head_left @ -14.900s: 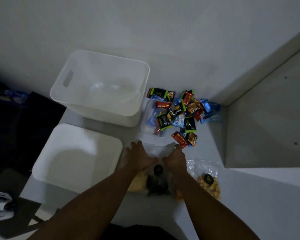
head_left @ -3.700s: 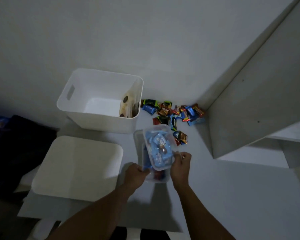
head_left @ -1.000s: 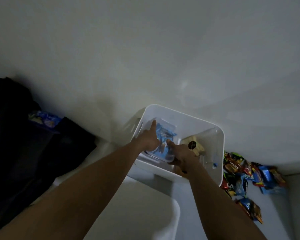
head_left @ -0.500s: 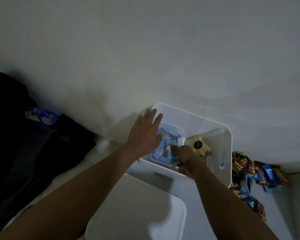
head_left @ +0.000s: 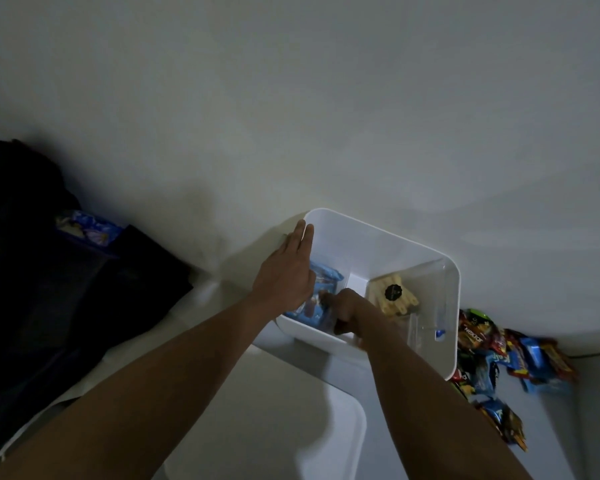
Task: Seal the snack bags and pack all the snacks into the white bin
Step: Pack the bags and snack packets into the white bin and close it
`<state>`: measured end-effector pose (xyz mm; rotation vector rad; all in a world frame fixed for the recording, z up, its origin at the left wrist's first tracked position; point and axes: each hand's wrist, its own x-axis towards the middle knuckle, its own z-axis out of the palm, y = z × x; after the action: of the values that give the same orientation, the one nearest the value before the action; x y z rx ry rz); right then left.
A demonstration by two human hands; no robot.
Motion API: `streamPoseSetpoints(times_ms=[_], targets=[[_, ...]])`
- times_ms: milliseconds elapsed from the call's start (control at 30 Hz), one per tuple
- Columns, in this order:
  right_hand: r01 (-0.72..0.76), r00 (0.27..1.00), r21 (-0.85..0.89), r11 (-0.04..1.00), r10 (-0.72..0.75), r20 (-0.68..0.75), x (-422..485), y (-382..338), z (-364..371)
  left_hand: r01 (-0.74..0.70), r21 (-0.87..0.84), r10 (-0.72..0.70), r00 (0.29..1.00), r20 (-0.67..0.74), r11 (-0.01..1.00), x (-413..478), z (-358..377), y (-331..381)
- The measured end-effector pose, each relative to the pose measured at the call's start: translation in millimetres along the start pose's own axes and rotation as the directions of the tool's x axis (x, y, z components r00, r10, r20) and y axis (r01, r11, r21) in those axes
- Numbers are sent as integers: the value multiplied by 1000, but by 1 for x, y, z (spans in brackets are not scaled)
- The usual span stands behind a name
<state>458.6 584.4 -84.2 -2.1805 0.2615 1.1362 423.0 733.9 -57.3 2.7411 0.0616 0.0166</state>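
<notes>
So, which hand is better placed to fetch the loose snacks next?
Probably the right hand. The snacks lie just outside the right wall of the bin, on that hand's side. The left hand is stretched flat over the left rim, so it would have to cross the whole bin.

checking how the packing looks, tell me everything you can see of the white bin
The white bin is an open-topped tub of smooth plastic with rounded corners, standing upright by the wall. Inside, a clear bag of blue-wrapped snacks lies at its left, and a bag of pale snacks with a round black label leans at its right. The left hand spreads straight-fingered over its left rim; the right hand reaches inside. Loose wrapped snacks lie outside its right wall.
</notes>
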Motion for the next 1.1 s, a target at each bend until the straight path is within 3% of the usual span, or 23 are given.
streamPoseSetpoints(times_ms=[133, 300, 500, 667, 733, 933, 1100], targets=[[6, 999, -43, 999, -7, -41, -2, 1, -3, 9, 87, -11, 1000, 22, 996, 1, 0, 0], [136, 947, -67, 988, -149, -286, -19, 9, -21, 21, 221, -31, 999, 41, 975, -1, -7, 5], [335, 772, -59, 941, -309, -556, -54, 33, -69, 115, 146, -129, 988, 87, 983, 6, -17, 37], [468, 591, -19, 884, -329, -736, -96, 70, -122, -4, 28, 2, 999, 39, 1000, 9, -13, 127], [489, 550, 6, 872, -303, -778, -108, 95, -144, -75, 1, 75, 997, 6, 997, 7, -7, 169], [441, 562, 33, 897, -248, -789, -115, 198, -203, -268, -34, 266, 962, -56, 963, -9, 33, 277], [371, 690, 36, 928, -249, -680, -91, 295, -222, -353, -35, 355, 931, 82, 935, -29, 95, 321]])
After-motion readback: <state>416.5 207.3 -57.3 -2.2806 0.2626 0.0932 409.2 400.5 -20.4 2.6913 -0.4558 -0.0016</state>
